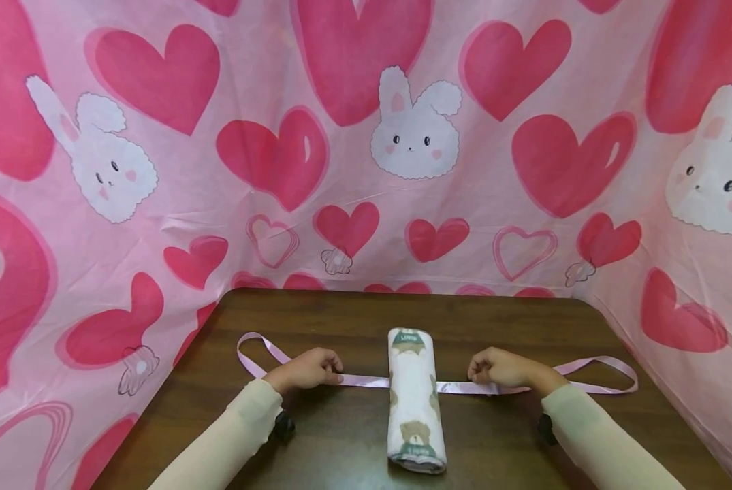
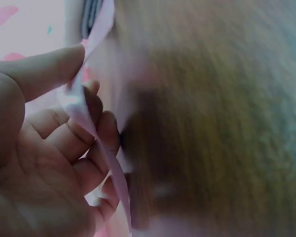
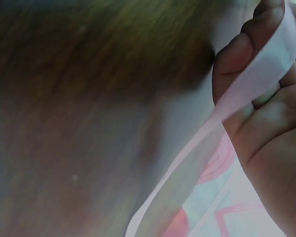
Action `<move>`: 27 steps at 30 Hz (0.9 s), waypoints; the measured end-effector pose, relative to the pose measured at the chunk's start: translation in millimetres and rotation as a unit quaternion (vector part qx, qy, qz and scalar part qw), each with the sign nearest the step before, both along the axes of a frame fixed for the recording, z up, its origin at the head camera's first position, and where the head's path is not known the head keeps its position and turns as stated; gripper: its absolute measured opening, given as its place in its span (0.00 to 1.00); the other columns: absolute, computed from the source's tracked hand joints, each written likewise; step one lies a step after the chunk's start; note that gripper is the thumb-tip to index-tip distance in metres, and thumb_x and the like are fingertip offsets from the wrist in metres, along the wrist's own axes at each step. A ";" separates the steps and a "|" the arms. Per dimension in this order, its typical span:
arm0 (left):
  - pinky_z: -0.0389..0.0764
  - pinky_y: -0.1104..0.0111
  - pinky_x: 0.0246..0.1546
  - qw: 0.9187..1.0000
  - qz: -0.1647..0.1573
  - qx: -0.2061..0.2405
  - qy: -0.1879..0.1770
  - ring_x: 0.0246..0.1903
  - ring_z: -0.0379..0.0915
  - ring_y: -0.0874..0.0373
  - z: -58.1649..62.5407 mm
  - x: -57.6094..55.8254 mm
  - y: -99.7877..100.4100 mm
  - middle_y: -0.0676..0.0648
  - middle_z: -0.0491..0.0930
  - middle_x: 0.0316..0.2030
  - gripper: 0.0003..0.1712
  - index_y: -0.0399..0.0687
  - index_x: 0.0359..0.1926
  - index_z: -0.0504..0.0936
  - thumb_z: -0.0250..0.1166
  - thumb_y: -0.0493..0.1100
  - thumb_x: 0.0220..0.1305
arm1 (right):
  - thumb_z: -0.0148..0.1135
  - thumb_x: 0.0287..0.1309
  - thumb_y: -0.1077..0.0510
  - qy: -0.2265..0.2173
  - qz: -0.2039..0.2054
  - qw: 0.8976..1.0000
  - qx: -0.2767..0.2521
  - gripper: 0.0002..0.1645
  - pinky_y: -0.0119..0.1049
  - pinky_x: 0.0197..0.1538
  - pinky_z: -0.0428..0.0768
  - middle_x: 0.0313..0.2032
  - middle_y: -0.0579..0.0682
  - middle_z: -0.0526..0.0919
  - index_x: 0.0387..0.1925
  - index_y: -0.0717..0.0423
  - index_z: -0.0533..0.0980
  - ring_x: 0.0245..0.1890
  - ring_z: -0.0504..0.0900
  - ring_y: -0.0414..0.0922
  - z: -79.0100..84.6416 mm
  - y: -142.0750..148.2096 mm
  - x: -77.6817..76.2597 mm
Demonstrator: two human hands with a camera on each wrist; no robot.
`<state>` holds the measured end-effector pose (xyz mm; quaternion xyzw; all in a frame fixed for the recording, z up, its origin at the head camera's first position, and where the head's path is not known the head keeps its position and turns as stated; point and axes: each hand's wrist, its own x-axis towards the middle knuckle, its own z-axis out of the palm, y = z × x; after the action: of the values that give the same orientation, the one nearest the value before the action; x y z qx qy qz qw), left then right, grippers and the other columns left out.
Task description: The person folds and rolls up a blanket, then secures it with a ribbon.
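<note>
A rolled towel (image 1: 413,401), white with brown bear prints, lies lengthwise on the table. A pink satin ribbon (image 1: 366,381) runs crosswise beneath it and comes out on both sides. To the left of the roll, my left hand (image 1: 309,369) holds the ribbon; in the left wrist view the ribbon (image 2: 79,106) passes between thumb and curled fingers. On the other side my right hand (image 1: 505,367) grips the ribbon's right part, and the right wrist view shows the ribbon (image 3: 259,74) lying across its bent fingers. The right thumb is mostly hidden there.
Loose ribbon loops curl outside each hand, a left loop (image 1: 252,337) and a right loop (image 1: 623,371). The brown wooden table (image 1: 341,313) ends at a pink cloth backdrop (image 1: 482,177) with hearts and rabbits. A dark wrist device (image 1: 284,427) sits under the left wrist.
</note>
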<state>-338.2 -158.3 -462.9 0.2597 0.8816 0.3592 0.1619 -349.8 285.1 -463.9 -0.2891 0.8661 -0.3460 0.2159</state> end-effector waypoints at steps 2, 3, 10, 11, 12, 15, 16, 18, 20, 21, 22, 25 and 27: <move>0.69 0.68 0.25 1.000 -0.007 -0.009 0.017 0.22 0.66 0.63 -1.9 -0.2 -0.7 0.55 0.74 0.21 0.04 0.44 0.33 0.83 0.68 0.40 0.61 | 0.61 0.62 0.59 -0.006 0.002 1.000 0.004 0.04 0.36 0.32 0.72 0.27 0.43 0.78 0.32 0.53 0.80 0.28 0.73 0.41 0.2 1.8 0.9; 0.69 0.68 0.25 0.999 -0.009 -0.015 0.027 0.22 0.66 0.64 -2.6 -0.3 -0.7 0.56 0.74 0.20 0.03 0.45 0.32 0.83 0.67 0.40 0.62 | 0.62 0.62 0.57 -0.013 0.003 1.000 0.004 0.04 0.35 0.32 0.72 0.27 0.43 0.78 0.32 0.52 0.80 0.28 0.73 0.40 0.6 2.7 1.6; 0.67 0.70 0.25 0.998 -0.009 -0.031 0.055 0.22 0.64 0.66 -2.3 -1.5 -2.8 0.59 0.72 0.19 0.09 0.48 0.25 0.83 0.66 0.40 0.63 | 0.71 0.52 0.61 -0.077 0.032 0.996 -0.027 0.07 0.30 0.24 0.72 0.18 0.44 0.77 0.28 0.60 0.79 0.19 0.75 0.38 3.7 8.1 5.4; 0.67 0.70 0.24 0.998 -0.006 -0.029 0.053 0.21 0.64 0.66 -2.0 -1.7 -3.1 0.59 0.72 0.19 0.10 0.47 0.24 0.82 0.66 0.41 0.63 | 0.70 0.52 0.63 -0.085 0.034 0.995 -0.032 0.07 0.30 0.24 0.73 0.18 0.45 0.77 0.28 0.62 0.79 0.19 0.76 0.38 4.1 9.1 5.6; 0.67 0.70 0.23 0.998 -0.004 -0.028 0.050 0.21 0.64 0.65 -2.0 -1.7 -3.5 0.58 0.71 0.18 0.11 0.47 0.24 0.82 0.65 0.41 0.64 | 0.69 0.53 0.64 -0.089 0.031 0.995 -0.034 0.06 0.30 0.24 0.73 0.18 0.45 0.78 0.29 0.62 0.79 0.19 0.76 0.39 4.3 10.3 5.5; 0.66 0.70 0.22 0.998 0.002 -0.030 0.046 0.20 0.63 0.65 -2.2 -2.2 -4.5 0.58 0.69 0.17 0.13 0.47 0.23 0.81 0.65 0.43 0.65 | 0.64 0.58 0.64 -0.092 0.022 0.995 -0.036 0.04 0.31 0.24 0.73 0.20 0.48 0.78 0.33 0.63 0.80 0.20 0.76 0.40 5.7 14.9 5.2; 0.66 0.70 0.22 0.999 0.002 -0.029 0.045 0.20 0.63 0.65 -1.8 -2.2 -5.0 0.59 0.69 0.17 0.13 0.46 0.23 0.81 0.65 0.43 0.65 | 0.62 0.60 0.64 -0.093 0.018 0.995 -0.036 0.04 0.32 0.24 0.73 0.21 0.49 0.77 0.35 0.63 0.80 0.20 0.75 0.40 6.4 16.8 4.9; 0.66 0.70 0.22 0.999 -0.001 -0.024 0.046 0.20 0.63 0.65 -2.2 -2.8 -7.0 0.59 0.69 0.17 0.13 0.46 0.24 0.82 0.64 0.43 0.65 | 0.60 0.63 0.62 -0.094 0.011 0.995 -0.035 0.06 0.33 0.24 0.73 0.22 0.50 0.76 0.38 0.62 0.80 0.19 0.73 0.40 8.2 21.1 4.3; 0.66 0.70 0.22 0.998 -0.006 -0.018 0.054 0.20 0.63 0.65 -3.0 -4.0 -10.2 0.60 0.68 0.17 0.13 0.46 0.24 0.81 0.64 0.43 0.65 | 0.59 0.65 0.61 -0.098 0.009 0.994 -0.041 0.08 0.34 0.24 0.73 0.24 0.52 0.76 0.40 0.62 0.80 0.19 0.72 0.40 11.0 25.6 3.3; 0.66 0.70 0.22 0.998 -0.006 -0.016 0.056 0.20 0.62 0.66 -3.1 -4.7 -11.9 0.61 0.68 0.17 0.13 0.46 0.23 0.81 0.64 0.43 0.65 | 0.59 0.65 0.61 -0.098 0.008 0.994 -0.044 0.08 0.34 0.23 0.72 0.24 0.54 0.76 0.40 0.62 0.80 0.19 0.72 0.40 12.9 28.0 2.5; 0.65 0.70 0.22 0.998 -0.005 -0.012 0.058 0.20 0.62 0.66 -2.6 -5.3 -13.7 0.61 0.68 0.17 0.13 0.46 0.23 0.81 0.64 0.43 0.65 | 0.60 0.65 0.61 -0.099 0.007 0.994 -0.047 0.08 0.34 0.23 0.72 0.24 0.55 0.76 0.40 0.62 0.81 0.18 0.71 0.40 15.1 30.7 1.9; 0.64 0.70 0.22 0.999 0.005 -0.006 0.051 0.20 0.61 0.66 -1.4 -7.6 -19.2 0.60 0.67 0.17 0.14 0.44 0.23 0.80 0.64 0.44 0.65 | 0.61 0.64 0.61 -0.105 0.001 0.992 -0.062 0.10 0.34 0.21 0.72 0.25 0.58 0.77 0.42 0.64 0.81 0.18 0.71 0.40 23.7 38.3 -0.1; 0.63 0.70 0.23 0.999 0.021 0.001 0.026 0.20 0.61 0.65 1.1 -8.5 -22.6 0.59 0.67 0.17 0.15 0.42 0.23 0.81 0.64 0.44 0.65 | 0.61 0.64 0.61 -0.112 -0.002 0.991 -0.070 0.11 0.34 0.21 0.71 0.25 0.59 0.76 0.43 0.65 0.80 0.18 0.71 0.40 31.1 44.0 -1.5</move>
<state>-346.7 -180.9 -461.8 0.2503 0.8908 0.3560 0.1307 -351.2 329.1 -432.8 -0.2616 0.8108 -0.4361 0.2898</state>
